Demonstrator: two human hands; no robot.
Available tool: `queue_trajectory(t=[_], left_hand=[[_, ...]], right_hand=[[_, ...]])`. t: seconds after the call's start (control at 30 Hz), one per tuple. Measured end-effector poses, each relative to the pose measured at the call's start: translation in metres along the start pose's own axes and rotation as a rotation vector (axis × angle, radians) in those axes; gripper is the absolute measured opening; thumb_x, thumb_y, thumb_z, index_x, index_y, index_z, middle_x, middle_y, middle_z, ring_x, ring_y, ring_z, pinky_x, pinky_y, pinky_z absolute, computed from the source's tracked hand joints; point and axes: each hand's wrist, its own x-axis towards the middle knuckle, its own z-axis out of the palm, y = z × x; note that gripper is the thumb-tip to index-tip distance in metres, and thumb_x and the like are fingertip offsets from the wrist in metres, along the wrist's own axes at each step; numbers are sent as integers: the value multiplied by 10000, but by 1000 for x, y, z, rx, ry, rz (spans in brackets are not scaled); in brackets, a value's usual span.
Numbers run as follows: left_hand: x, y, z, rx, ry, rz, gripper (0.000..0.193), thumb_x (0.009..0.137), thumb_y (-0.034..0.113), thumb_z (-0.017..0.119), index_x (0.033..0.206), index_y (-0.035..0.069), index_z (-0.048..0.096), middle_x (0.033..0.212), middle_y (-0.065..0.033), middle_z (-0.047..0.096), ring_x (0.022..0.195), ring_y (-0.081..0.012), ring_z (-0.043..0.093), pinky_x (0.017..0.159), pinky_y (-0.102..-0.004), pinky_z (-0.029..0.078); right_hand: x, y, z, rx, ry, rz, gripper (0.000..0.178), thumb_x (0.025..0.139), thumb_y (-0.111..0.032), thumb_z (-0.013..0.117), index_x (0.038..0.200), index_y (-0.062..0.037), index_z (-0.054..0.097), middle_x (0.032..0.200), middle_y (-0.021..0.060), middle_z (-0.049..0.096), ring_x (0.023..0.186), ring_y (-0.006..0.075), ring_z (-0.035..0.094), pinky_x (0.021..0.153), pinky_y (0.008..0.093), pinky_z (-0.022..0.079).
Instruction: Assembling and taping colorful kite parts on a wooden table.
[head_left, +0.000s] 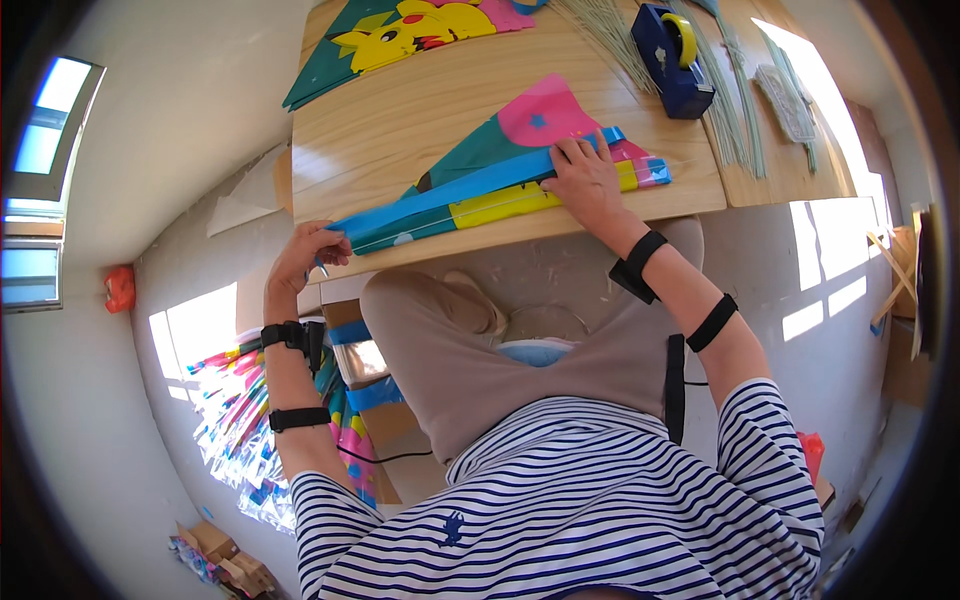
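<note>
On the wooden table, close to its front edge, lies a folded kite sail (480, 158) of thin sheet in green, pink and yellow. A long blue strip (440, 193) runs slantwise across it, above a rolled green and yellow edge (490, 207) with a thin pale line along it. My left hand (312, 250) is closed at the left end of the blue strip, fingers curled in a pinch; a bit of blue shows below them. My right hand (588, 182) lies over the strip near its right end, fingers stretched out and pressing down on it.
Another printed sheet with a yellow cartoon figure (405, 38) lies at the far left of the table (340, 150). Far right are a blue tape dispenser (672, 62), bundled thin sticks (735, 110) and a clear plastic box (784, 103). Colourful wrapped sheets (235, 420) pile up at lower left.
</note>
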Motion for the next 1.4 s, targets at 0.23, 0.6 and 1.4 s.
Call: queue_trajectory(t=[0.23, 0.6, 1.4], left_hand=[[14, 45, 36, -21, -59, 101, 199, 925, 213, 657, 900, 18, 690, 830, -89, 720, 718, -184, 700, 719, -294, 571], [7, -15, -1, 65, 128, -98, 217, 895, 208, 665, 839, 2, 706, 782, -115, 716, 655, -199, 694, 617, -303, 570], [63, 28, 148, 725, 345, 522, 296, 668, 229, 880, 879, 89, 727, 907, -89, 665, 990, -303, 600, 905, -452, 408]], right_hand=[[0, 0, 2, -15, -6, 3, 540, 766, -342, 830, 1173, -15, 689, 1219, 87, 611, 1253, 265, 559, 1236, 552, 279], [-1, -5, -5, -34, 30, 0, 669, 787, -337, 816, 1348, -41, 604, 1331, 139, 574, 1359, 304, 489, 1225, 621, 241], [-2, -3, 5, -14, -91, 63, 650, 804, -341, 818, 1359, -74, 607, 1403, 119, 559, 1381, 315, 487, 1215, 626, 244]])
